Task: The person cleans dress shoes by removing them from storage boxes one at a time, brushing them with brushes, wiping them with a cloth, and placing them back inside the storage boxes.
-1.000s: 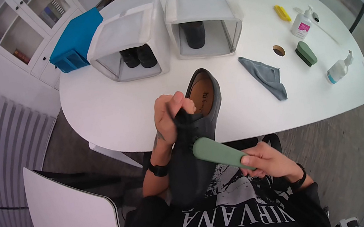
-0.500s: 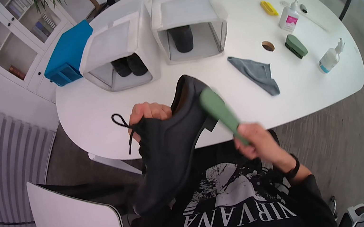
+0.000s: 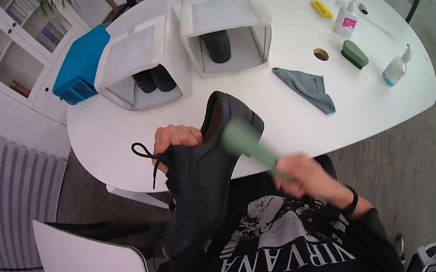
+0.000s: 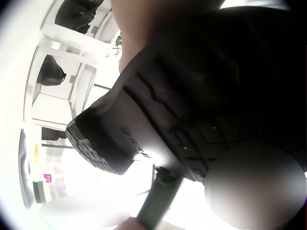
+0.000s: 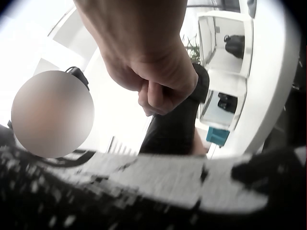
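A black lace-up shoe [image 3: 199, 179] is tilted in front of the shirt, its toe down and its heel up over the table edge. The left hand [image 3: 175, 140] grips it by the tongue and lace side. Curled round the handle of a green brush [image 3: 245, 142], the right hand [image 3: 305, 175] holds the blurred brush head at the side of the shoe near the heel. In the left wrist view the shoe's sole [image 4: 163, 110] and heel fill much of the picture, with the brush [image 4: 160, 199] beside them. The right hand's fingers [image 5: 158, 98] are curled in the right wrist view.
On the white table [image 3: 125, 134] stand two shoe boxes [image 3: 132, 52] [image 3: 223, 14] with dark shoes inside, and a blue case [image 3: 82, 63]. To the right lie a grey cloth [image 3: 305, 88], another green brush [image 3: 354, 54], a yellow item [image 3: 322, 9] and two pump bottles [image 3: 346, 20] [image 3: 397, 68].
The shoe has turned from its open top and laces to its side, heel raised. The brush has moved from the laces to the heel area, then slightly left along the side.
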Demonstrator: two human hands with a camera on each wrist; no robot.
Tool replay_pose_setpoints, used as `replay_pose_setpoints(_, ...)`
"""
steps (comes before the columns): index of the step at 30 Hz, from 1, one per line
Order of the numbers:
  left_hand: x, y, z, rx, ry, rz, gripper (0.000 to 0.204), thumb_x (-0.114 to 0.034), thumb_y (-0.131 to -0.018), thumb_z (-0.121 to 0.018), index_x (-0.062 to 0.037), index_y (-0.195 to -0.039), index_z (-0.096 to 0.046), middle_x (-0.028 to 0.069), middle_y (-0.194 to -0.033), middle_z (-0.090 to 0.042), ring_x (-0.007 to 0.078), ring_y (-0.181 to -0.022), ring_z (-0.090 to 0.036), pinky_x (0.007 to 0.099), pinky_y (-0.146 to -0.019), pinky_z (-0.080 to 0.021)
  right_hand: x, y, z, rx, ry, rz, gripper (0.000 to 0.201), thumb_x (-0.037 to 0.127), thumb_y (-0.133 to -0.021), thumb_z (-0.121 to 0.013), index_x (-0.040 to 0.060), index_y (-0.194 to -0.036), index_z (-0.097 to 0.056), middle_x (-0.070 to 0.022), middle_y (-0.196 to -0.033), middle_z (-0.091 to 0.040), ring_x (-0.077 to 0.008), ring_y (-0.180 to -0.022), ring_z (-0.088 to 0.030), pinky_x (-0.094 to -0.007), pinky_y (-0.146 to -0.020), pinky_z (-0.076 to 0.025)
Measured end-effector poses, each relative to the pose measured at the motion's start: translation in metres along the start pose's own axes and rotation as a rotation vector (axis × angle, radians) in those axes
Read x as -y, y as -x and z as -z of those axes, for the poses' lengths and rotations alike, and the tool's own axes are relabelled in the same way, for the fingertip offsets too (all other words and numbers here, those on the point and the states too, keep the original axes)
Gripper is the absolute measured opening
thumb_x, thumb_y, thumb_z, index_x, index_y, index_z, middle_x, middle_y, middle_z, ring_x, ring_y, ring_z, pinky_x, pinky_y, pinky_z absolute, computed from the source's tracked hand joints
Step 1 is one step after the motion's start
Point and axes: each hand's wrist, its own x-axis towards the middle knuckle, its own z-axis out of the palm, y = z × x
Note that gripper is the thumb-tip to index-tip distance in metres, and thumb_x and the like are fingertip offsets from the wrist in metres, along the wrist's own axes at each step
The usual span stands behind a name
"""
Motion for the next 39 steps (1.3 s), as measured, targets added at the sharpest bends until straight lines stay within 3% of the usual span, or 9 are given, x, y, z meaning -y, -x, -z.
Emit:
replay_pose_setpoints(2,0.003,0.003,-0.019,-0.272,-0.018,-0.049,0.045,-0.010,-0.104,-0.042,-0.0121,-0.059,-0.036,0.0043,-0.046,-0.039,0.0178,-0.036,-0.024,0.0377,-0.042,-0.023,0.000,-0.008,0.013,-0.068,-0.123,0.032,0.050,0.048,-0.111,-0.051,0.0064,-0.088,-0.065,0.0064,-0.060,-0.045,-0.0020,-0.049,-0.039,-0.0201,-0.043,-0.028)
replay_pose_setpoints(5,0.000,-0.009,0.005,0.162,-0.034,0.058,0.051,-0.010,-0.103,-0.043,-0.0130,-0.054,-0.031,0.0055,-0.041,-0.037,0.0180,-0.032,-0.022,0.0383,-0.040,-0.021,-0.001,0.004,-0.015,0.186,0.092,-0.083,0.050,0.049,-0.110,-0.052,0.0044,-0.091,-0.066,0.0045,-0.067,-0.051,-0.0033,-0.052,-0.043,-0.0204,-0.045,-0.033)
replay_pose_setpoints(11,0.001,-0.001,0.001,0.058,0.042,0.040,0.049,-0.008,-0.102,-0.046,-0.0122,-0.054,-0.036,0.0045,-0.042,-0.039,0.0172,-0.033,-0.027,0.0371,-0.040,-0.021,0.005,-0.007,0.014,-0.051,-0.096,0.031,0.052,0.049,-0.112,-0.049,0.0047,-0.091,-0.066,0.0068,-0.059,-0.046,-0.0018,-0.049,-0.039,-0.0202,-0.043,-0.030)
replay_pose_setpoints(14,0.004,-0.007,-0.001,0.016,-0.153,0.014,0.050,-0.014,-0.104,-0.046,-0.0128,-0.056,-0.033,0.0048,-0.043,-0.039,0.0163,-0.034,-0.026,0.0371,-0.041,-0.022,-0.003,0.005,-0.011,0.244,0.041,-0.158,0.050,0.049,-0.110,-0.052,0.0051,-0.092,-0.067,0.0041,-0.066,-0.055,-0.0035,-0.051,-0.045,-0.0197,-0.046,-0.035)
replay_pose_setpoints(21,-0.004,-0.014,-0.015,-0.615,-0.215,0.357,0.055,-0.044,-0.105,-0.050,-0.0151,-0.060,-0.037,-0.0016,-0.056,-0.046,0.0133,-0.046,-0.042,0.0308,-0.045,-0.035,0.015,-0.016,0.005,0.000,-0.069,0.055,0.052,0.050,-0.112,-0.047,0.0052,-0.089,-0.063,0.0081,-0.058,-0.038,-0.0012,-0.047,-0.031,-0.0214,-0.042,-0.025)
replay_pose_setpoints(24,-0.001,-0.043,0.019,0.038,0.255,0.512,0.059,-0.032,-0.112,-0.038,-0.0159,-0.055,-0.033,0.0029,-0.048,-0.036,0.0163,-0.053,-0.038,0.0371,-0.056,-0.037,0.016,-0.010,-0.027,0.254,0.107,-0.070,0.050,0.046,-0.112,-0.050,0.0035,-0.089,-0.064,0.0057,-0.061,-0.045,-0.0031,-0.050,-0.039,-0.0224,-0.044,-0.031)
replay_pose_setpoints(27,0.001,-0.053,0.035,-0.105,0.357,0.520,0.061,-0.033,-0.112,-0.036,-0.0153,-0.054,-0.033,0.0046,-0.046,-0.036,0.0177,-0.046,-0.036,0.0377,-0.050,-0.038,0.029,-0.011,-0.029,0.183,0.236,-0.031,0.049,0.044,-0.112,-0.051,0.0028,-0.090,-0.065,0.0040,-0.061,-0.049,-0.0034,-0.050,-0.043,-0.0216,-0.046,-0.033)
replay_pose_setpoints(35,0.020,-0.061,0.040,-0.529,-1.453,0.074,0.052,-0.030,-0.104,-0.069,0.0037,-0.066,-0.055,0.0012,-0.057,-0.041,0.0044,-0.055,-0.041,0.0300,-0.051,-0.034,0.019,-0.004,0.021,-0.032,0.100,-0.052,0.051,0.046,-0.113,-0.046,0.0028,-0.089,-0.060,0.0040,-0.059,-0.038,-0.0029,-0.045,-0.030,-0.0222,-0.042,-0.021)
replay_pose_setpoints(39,0.036,-0.048,0.049,-0.496,-1.884,0.403,0.042,-0.032,-0.104,-0.068,0.0066,-0.089,-0.070,0.0181,-0.067,-0.059,0.0174,-0.059,-0.054,0.0318,-0.061,-0.044,0.014,0.002,0.028,-0.136,-0.081,0.078,0.043,0.039,-0.112,-0.046,0.0016,-0.096,-0.061,0.0017,-0.063,-0.044,-0.0039,-0.047,-0.034,-0.0226,-0.041,-0.022)
